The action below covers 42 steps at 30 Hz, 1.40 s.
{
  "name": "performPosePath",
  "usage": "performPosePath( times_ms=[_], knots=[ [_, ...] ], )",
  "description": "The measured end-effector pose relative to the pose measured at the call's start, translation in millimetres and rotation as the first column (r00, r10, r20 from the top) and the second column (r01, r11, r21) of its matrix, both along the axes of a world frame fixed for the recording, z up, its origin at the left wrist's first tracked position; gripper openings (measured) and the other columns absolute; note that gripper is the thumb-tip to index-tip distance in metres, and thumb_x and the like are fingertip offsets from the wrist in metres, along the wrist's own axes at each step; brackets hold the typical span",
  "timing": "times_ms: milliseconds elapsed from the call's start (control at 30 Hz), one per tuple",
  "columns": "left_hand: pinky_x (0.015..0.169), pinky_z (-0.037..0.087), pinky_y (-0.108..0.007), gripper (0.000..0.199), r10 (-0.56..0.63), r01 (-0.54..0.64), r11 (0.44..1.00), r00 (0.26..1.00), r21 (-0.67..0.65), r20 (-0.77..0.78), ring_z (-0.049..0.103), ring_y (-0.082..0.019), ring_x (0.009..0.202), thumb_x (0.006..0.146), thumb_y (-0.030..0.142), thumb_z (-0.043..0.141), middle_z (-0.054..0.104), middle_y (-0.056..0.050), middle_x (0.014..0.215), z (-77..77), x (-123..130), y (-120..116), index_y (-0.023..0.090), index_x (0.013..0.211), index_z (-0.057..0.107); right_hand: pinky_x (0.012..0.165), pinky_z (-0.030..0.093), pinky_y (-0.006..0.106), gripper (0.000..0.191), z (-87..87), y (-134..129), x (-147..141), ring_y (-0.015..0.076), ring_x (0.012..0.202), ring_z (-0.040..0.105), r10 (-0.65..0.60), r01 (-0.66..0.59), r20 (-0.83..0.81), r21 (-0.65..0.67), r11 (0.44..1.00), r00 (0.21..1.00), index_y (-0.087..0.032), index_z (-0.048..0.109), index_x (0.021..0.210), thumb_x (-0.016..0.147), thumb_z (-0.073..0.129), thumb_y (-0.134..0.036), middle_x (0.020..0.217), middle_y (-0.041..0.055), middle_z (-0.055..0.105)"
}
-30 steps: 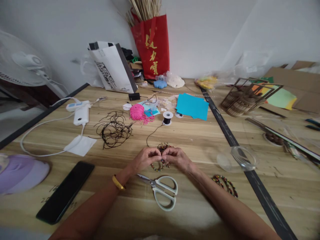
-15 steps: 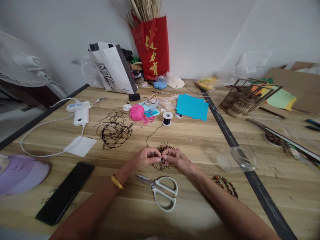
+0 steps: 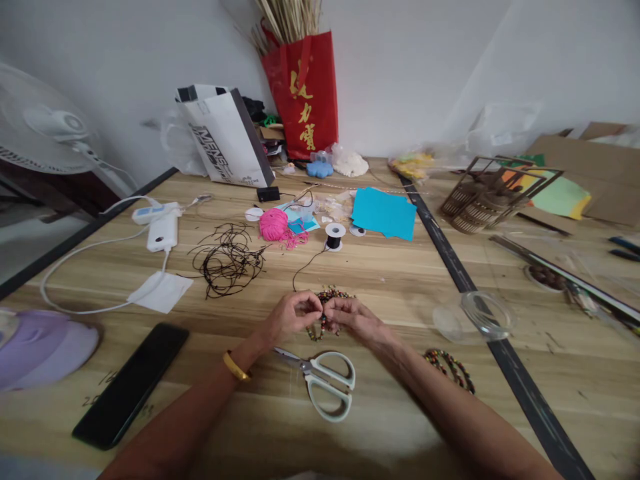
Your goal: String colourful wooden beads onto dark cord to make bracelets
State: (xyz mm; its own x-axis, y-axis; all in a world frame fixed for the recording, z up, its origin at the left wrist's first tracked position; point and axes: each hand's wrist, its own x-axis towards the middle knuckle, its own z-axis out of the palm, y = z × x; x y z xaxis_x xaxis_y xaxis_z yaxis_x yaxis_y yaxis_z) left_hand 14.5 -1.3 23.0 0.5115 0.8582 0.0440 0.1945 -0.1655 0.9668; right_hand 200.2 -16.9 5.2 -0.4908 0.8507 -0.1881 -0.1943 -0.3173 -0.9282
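Note:
My left hand [image 3: 293,313] and my right hand [image 3: 356,316] meet over the table, thumbs and forefingers pinched almost tip to tip. Between them is a strand of small multicoloured beads [image 3: 315,333], part of it hanging in a loop below the fingertips; the exact grip point is too small to make out. More coloured beads [image 3: 335,292] lie just behind the fingers. A thin black cord runs from a white spool [image 3: 335,237] toward my left hand. Nearer to me, white-handled scissors [image 3: 320,381] lie slightly open. Beaded bracelets [image 3: 453,370] rest beside my right forearm.
Tangled black cord [image 3: 231,263], pink yarn [image 3: 274,225] and blue paper sheets [image 3: 384,213] lie farther back. On the left are a black phone-like slab [image 3: 131,387] and a white power bank [image 3: 163,231]. A clear round container [image 3: 485,315] and woven baskets [image 3: 480,210] stand right.
The beaded loop under my fingers has shifted and looks narrower. Both hands stay pinched together in nearly the same place, with slight finger movement.

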Motion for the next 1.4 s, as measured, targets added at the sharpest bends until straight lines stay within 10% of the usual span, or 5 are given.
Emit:
performPosePath(
  times_ms=[767, 1400],
  knots=[
    [0.072, 0.042, -0.029, 0.016, 0.055, 0.016, 0.913, 0.985, 0.408, -0.162, 0.054, -0.017, 0.072, 0.077, 0.025, 0.067, 0.061, -0.003, 0.066, 5.6, -0.1, 0.5, 0.015, 0.065, 0.063, 0.047, 0.033, 0.02, 0.042, -2.8, -2.2, -6.0, 0.0075, 0.046, 0.047, -0.097, 0.096, -0.01, -0.049, 0.994, 0.995, -0.014, 0.059, 0.068, 0.063, 0.078, -0.051, 0.056, -0.0023, 0.056],
    [0.065, 0.038, -0.026, 0.016, 0.01, 0.183, 0.882, 0.914, 0.434, -0.405, 0.048, -0.014, 0.064, 0.073, 0.005, 0.049, 0.051, 0.0, 0.063, 17.4, -2.9, -3.5, 0.017, 0.062, 0.052, 0.052, 0.034, 0.022, 0.028, 7.0, -2.1, 2.6, 0.0091, 0.054, 0.045, -0.151, 0.067, 0.239, 0.326, 0.943, 0.959, -0.015, 0.061, 0.074, 0.077, 0.065, -0.042, 0.062, -0.0017, 0.054]
  ],
)
